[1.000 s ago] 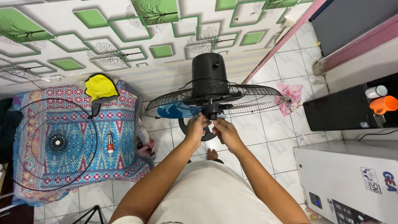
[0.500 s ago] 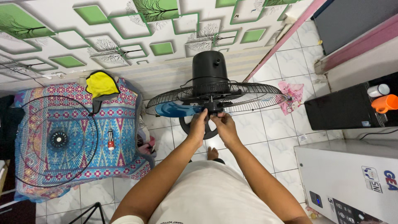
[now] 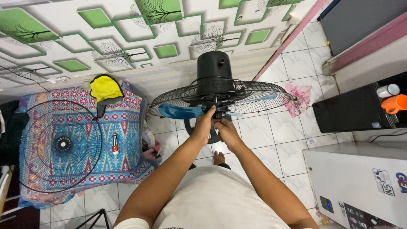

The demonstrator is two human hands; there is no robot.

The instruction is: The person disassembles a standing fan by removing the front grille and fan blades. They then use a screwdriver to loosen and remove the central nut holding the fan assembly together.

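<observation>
**Both hands working at the hub of an uncovered stand fan**

The person is standing over a black stand fan [image 3: 215, 78] whose front cover is off, and both hands are meeting at the hub [image 3: 218, 113] in the middle of the blades. The left hand [image 3: 203, 126] is curling its fingers around the hub from the left side, thumb pointing up. The right hand [image 3: 225, 128] is closing in from the right, fingertips pinching something small at the hub; what it is cannot be told from here. The two hands are touching each other.

A blue blade [image 3: 180, 111] is sticking out to the left, just beside the left hand. The rear wire guard [image 3: 258, 95] is spreading wide behind the hands, its rim reaching near a pink cloth [image 3: 298, 99] on the tiled floor [image 3: 271, 140].

Well apart to the left, the loose front grille [image 3: 59, 145] is lying flat on a patterned mat [image 3: 127, 127], with a small red-and-white bottle [image 3: 115, 144] beside it. On the right, a white appliance [image 3: 360, 178] is crowding the floor, leaving only a narrow strip of tile around the person's bare foot [image 3: 218, 158].
</observation>
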